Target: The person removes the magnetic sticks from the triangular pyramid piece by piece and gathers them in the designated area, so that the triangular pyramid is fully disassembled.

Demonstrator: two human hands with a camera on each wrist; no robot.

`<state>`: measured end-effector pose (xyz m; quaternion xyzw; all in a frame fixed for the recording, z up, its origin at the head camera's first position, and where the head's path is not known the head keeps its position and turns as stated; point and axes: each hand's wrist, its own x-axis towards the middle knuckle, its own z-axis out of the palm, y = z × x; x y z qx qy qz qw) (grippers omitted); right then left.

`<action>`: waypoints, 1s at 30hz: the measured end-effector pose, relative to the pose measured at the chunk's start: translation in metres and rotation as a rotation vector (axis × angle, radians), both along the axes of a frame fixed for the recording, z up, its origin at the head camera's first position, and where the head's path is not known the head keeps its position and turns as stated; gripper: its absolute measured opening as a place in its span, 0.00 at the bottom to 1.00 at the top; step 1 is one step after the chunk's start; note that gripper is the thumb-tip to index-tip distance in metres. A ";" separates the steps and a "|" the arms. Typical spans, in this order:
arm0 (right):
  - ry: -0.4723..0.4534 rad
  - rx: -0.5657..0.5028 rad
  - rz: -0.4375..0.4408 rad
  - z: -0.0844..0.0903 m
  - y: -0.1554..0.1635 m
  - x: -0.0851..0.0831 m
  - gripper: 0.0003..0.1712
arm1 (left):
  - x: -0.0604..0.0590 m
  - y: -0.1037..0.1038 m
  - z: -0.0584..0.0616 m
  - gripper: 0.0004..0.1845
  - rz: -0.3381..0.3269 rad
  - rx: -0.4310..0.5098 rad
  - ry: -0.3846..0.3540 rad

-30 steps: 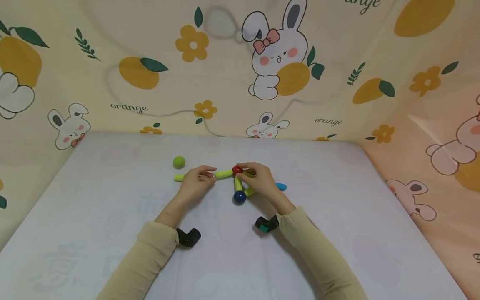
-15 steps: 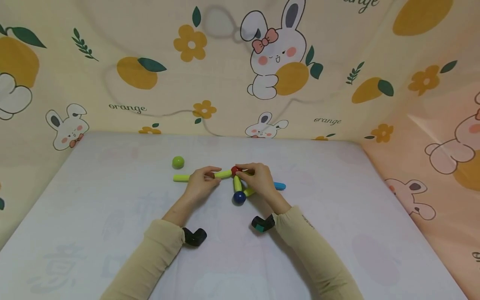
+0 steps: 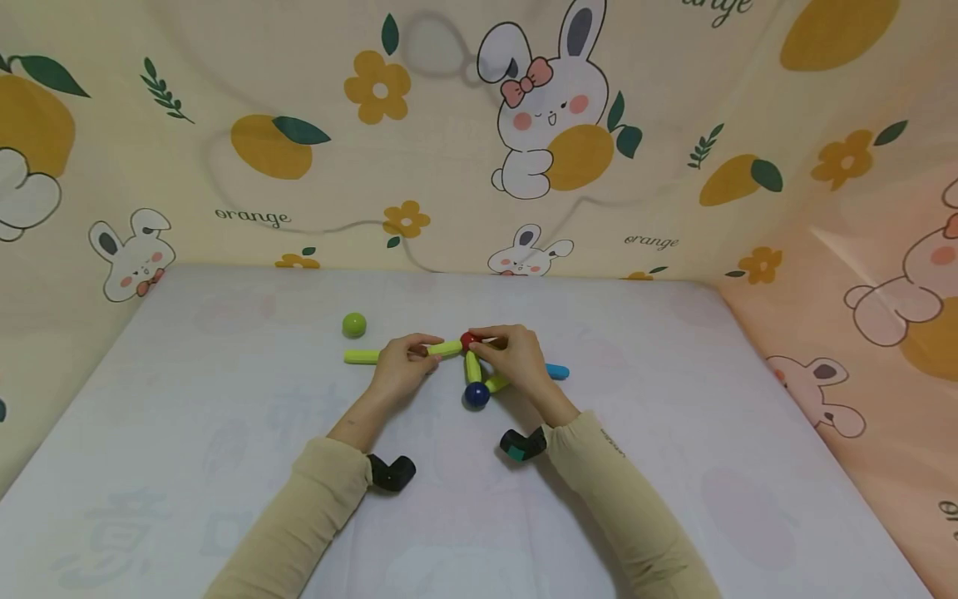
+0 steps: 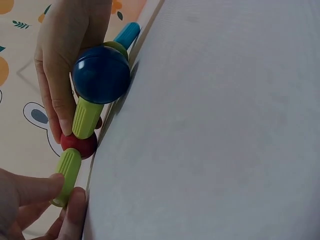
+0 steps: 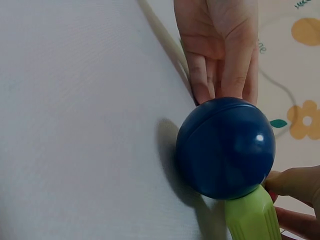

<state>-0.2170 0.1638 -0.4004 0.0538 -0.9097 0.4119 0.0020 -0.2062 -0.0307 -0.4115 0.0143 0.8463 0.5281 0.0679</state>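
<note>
While pinching sticks [image 3: 441, 349], both hands [image 3: 516, 358] low.

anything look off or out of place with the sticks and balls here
Nothing looks broken or spilled. One green ball lies alone on the table, apart from the structure that both hands hold around the red ball. A blue stick pokes out from under the right hand.

At lower left my left hand [image 4: 30, 205] pinches a green stick [image 4: 66, 175] joined to a red ball [image 4: 80, 144]; above, my right hand [image 4: 65, 55] touches another green stick [image 4: 88, 118] below the blue ball [image 4: 101, 74].
</note>
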 end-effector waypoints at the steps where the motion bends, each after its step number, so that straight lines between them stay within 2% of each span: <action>1: -0.002 0.001 0.000 0.000 0.000 0.000 0.15 | 0.000 0.000 0.000 0.17 0.001 0.000 0.000; 20: -0.011 -0.035 0.006 -0.001 -0.005 -0.001 0.16 | 0.000 -0.003 -0.002 0.15 0.020 0.048 -0.082; 24: -0.023 -0.031 0.008 0.000 -0.005 0.000 0.16 | 0.002 -0.005 0.000 0.15 0.008 0.041 -0.080; 30: -0.034 -0.031 -0.007 0.000 0.000 -0.001 0.16 | 0.006 -0.008 0.002 0.15 -0.049 0.032 -0.082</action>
